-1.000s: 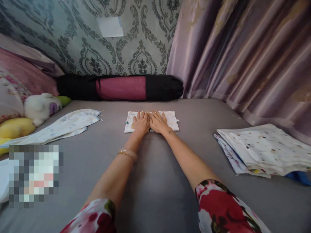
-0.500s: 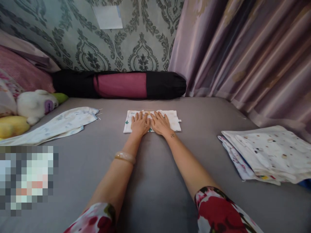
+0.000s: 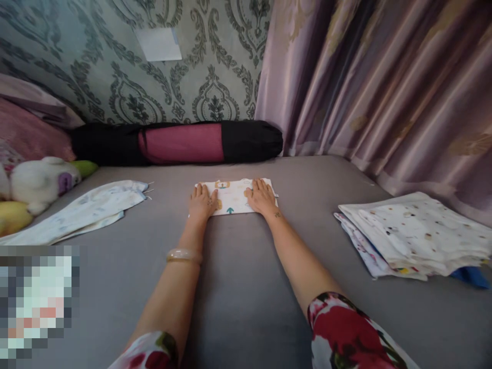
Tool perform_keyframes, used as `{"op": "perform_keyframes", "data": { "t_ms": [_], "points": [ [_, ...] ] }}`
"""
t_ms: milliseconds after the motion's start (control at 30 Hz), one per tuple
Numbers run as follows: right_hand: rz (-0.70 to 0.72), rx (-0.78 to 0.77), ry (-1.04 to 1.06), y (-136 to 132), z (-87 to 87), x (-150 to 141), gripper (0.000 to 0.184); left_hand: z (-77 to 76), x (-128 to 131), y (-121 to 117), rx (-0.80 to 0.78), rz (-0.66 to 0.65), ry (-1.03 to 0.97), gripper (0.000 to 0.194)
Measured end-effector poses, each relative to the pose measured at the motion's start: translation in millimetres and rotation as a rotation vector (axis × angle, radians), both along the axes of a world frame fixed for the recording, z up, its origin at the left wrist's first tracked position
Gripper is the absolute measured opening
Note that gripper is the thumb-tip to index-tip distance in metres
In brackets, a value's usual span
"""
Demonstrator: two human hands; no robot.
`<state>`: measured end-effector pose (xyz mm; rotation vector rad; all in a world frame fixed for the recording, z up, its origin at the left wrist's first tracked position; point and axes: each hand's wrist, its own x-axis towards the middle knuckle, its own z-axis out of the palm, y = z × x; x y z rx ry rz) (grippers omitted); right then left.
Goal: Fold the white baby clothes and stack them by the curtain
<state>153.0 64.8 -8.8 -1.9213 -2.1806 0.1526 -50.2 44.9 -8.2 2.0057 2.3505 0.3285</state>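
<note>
A folded white cloth (image 3: 232,200) with small printed figures and a green arrow-like mark lies flat on the grey bed sheet (image 3: 238,261). My left hand (image 3: 202,201) rests palm down over its left end, fingers stretched forward and thumb out to the side. On the right end lies my right hand (image 3: 262,196), also flat with the thumb apart. Both hands touch the cloth from above, and its middle shows between them. A little white tag sticks out at the right edge.
To the right sits a stack of folded printed cloths (image 3: 415,230). A pale garment with strings (image 3: 84,210) lies left, near a white plush toy (image 3: 38,179). A black and maroon bolster (image 3: 180,143) runs along the wall; a curtain (image 3: 326,77) hangs at right.
My hands have slid apart, from side by side at the cloth's middle out to its two ends. The whole view has shifted slightly.
</note>
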Motion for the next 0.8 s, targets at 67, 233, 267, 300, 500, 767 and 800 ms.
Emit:
{"op": "perform_keyframes", "data": {
  "t_ms": [67, 233, 267, 300, 500, 767, 800],
  "points": [
    [-0.022, -0.009, 0.008, 1, 0.2, 6, 0.061, 0.3, -8, 1, -0.011, -0.006, -0.013, 0.062],
    [-0.081, 0.000, 0.004, 2, 0.1, 18, 0.062, -1.5, -22, 2, -0.059, -0.022, -0.046, 0.064],
    [-0.082, -0.001, 0.000, 1, -0.3, 19, 0.062, -1.9, -24, 2, -0.072, -0.019, -0.051, 0.065],
    [-0.079, -0.003, -0.002, 1, -0.9, 20, 0.062, -2.2, -24, 1, -0.085, -0.015, -0.055, 0.067],
    [-0.085, -0.012, 0.003, -2, 2.4, 19, 0.061, 1.2, -23, -1, -0.131, -0.011, -0.077, 0.070],
    [0.032, 0.076, 0.001, -7, 17.9, 4, 0.056, 11.3, -5, 0, 0.136, -0.076, 0.070, 0.065],
    [0.038, 0.058, -0.001, -7, 16.2, 3, 0.056, 9.8, -3, 0, 0.110, -0.091, 0.069, 0.065]
  ]
}}
